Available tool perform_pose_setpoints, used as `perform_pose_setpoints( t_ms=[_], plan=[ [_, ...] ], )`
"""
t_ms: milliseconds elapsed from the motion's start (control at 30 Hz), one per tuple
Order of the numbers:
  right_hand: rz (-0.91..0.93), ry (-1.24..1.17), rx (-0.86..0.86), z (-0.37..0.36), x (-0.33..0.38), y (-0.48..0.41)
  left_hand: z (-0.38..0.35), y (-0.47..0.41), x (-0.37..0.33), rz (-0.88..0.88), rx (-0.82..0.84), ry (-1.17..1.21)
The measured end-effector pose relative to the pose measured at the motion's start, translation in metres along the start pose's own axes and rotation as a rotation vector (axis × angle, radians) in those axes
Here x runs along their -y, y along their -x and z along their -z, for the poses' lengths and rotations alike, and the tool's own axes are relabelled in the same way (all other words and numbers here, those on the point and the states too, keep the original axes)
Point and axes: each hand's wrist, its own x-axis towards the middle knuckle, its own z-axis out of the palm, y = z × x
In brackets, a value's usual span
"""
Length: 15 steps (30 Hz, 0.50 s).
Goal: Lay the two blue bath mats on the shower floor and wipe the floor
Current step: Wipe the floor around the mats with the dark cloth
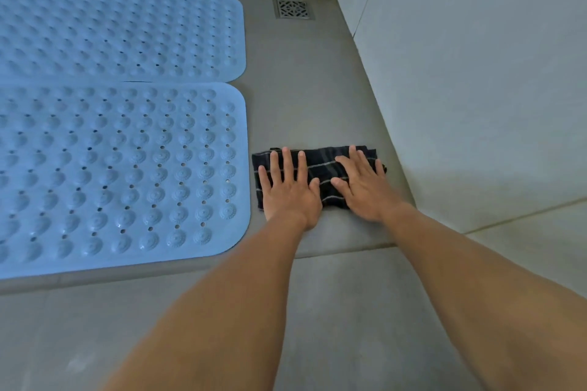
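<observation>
Two blue studded bath mats lie flat side by side on the grey shower floor (295, 98): the far mat (117, 28) and the near mat (120, 168), their long edges almost touching. A folded dark cloth with thin light stripes (320, 165) lies on the floor just right of the near mat. My left hand (287, 187) presses flat on the cloth's left half with fingers spread. My right hand (362, 182) presses flat on its right half, close to the wall.
A square metal drain grate (293, 7) sits in the far right corner of the floor. Pale tiled walls (470, 73) close the right side and the back. A low grey step edge (333, 251) runs across in front of the mats.
</observation>
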Motion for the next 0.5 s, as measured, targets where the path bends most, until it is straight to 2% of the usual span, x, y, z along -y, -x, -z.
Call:
perform_pose_setpoints(
  t_ms=[133,267,500],
  plan=[
    [0.004,-0.022,-0.009,-0.002,0.002,0.018,0.0,0.016,0.001,-0.014,0.047,-0.013],
    [0.052,-0.059,0.057,-0.001,0.002,0.038,-0.001,0.031,0.008,-0.04,0.083,-0.037],
    [0.18,0.152,0.159,0.001,-0.005,0.072,0.003,0.051,0.021,-0.129,0.113,-0.015]
  ],
)
